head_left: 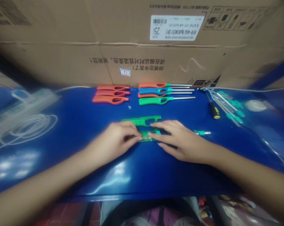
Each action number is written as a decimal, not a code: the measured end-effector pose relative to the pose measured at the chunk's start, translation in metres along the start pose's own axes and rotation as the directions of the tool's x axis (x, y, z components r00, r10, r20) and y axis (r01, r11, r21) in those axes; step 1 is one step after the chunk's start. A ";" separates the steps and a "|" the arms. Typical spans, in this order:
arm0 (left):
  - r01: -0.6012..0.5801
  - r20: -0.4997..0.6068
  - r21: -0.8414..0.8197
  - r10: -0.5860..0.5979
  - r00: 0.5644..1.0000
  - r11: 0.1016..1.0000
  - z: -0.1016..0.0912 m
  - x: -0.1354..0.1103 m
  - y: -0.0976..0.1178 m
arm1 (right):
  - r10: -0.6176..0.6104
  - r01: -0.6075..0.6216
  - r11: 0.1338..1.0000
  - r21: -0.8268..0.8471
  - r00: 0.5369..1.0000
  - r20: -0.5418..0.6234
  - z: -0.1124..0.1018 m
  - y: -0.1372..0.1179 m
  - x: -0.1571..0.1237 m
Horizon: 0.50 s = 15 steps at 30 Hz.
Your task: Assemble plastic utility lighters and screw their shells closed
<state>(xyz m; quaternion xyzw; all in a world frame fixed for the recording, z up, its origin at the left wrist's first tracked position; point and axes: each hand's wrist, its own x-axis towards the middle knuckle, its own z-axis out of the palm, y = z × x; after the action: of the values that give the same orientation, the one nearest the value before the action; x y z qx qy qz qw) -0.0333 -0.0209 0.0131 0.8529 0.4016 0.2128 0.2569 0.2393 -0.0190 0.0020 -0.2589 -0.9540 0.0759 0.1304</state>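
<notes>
Blue tabletop [170,179], cardboard [68,62] standing at its 12 o'clock edge. Clock centred on the work.

Key relation: lower green shell half [145,140] sits between the hands, at 3 o'clock from the left hand [118,138], 9 o'clock from the right hand [183,142]. Long axis runs about 9-to-3. Neither hand clearly nearer; fingertips of both are on it. Upper green shell half [140,121] lies just beyond at 12, roughly parallel.

Grip: left thumb and forefinger drawn together at the lower half; can't tell whether they nip its edge or a small part. Right fingers spread, not clasping, one fingertip by the upper half.

Counts: 2 green halves; 3 orange handles [111,99] at 11; 4 lighters with metal tubes [153,100] at 1 (2 orange, 1 blue, 1 green); 1 screwdriver [214,110] at 2; 1 teal-collared tube [202,132] at 3; 1 coiled cable [26,127] at 9. Teal-fitted rods [232,110] at 2 overlap, count unclear.
</notes>
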 end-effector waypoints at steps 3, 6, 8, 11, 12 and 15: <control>-0.001 0.034 0.024 0.001 0.999 1.000 -0.002 -0.001 0.001 | -0.016 0.016 1.000 -0.020 1.000 0.007 0.000 -0.001 0.000; 0.010 0.046 0.038 -0.011 0.999 0.999 -0.004 -0.001 0.001 | -0.016 0.016 1.000 -0.020 1.000 0.009 0.000 0.000 0.000; 0.023 0.044 0.041 -0.025 0.999 0.999 -0.004 -0.002 0.002 | -0.016 0.017 1.000 -0.020 1.000 0.010 0.000 0.000 0.000; 0.034 0.043 0.043 -0.036 0.998 0.999 -0.004 -0.001 0.002 | -0.022 0.022 0.999 -0.024 1.000 0.020 0.001 0.000 0.001; 0.035 0.043 0.042 -0.037 0.998 0.998 -0.003 -0.001 0.002 | -0.022 0.023 0.999 -0.025 0.999 0.027 0.001 -0.001 0.001; 0.043 0.039 0.039 -0.044 0.998 0.998 -0.002 -0.001 0.003 | -0.014 0.016 1.000 -0.027 0.999 0.049 0.000 -0.004 0.001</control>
<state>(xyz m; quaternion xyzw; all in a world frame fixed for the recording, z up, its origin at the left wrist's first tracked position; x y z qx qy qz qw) -0.0336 -0.0223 0.0165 0.8528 0.4189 0.1824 0.2529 0.2370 -0.0220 0.0024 -0.2516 -0.9598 0.0683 0.1041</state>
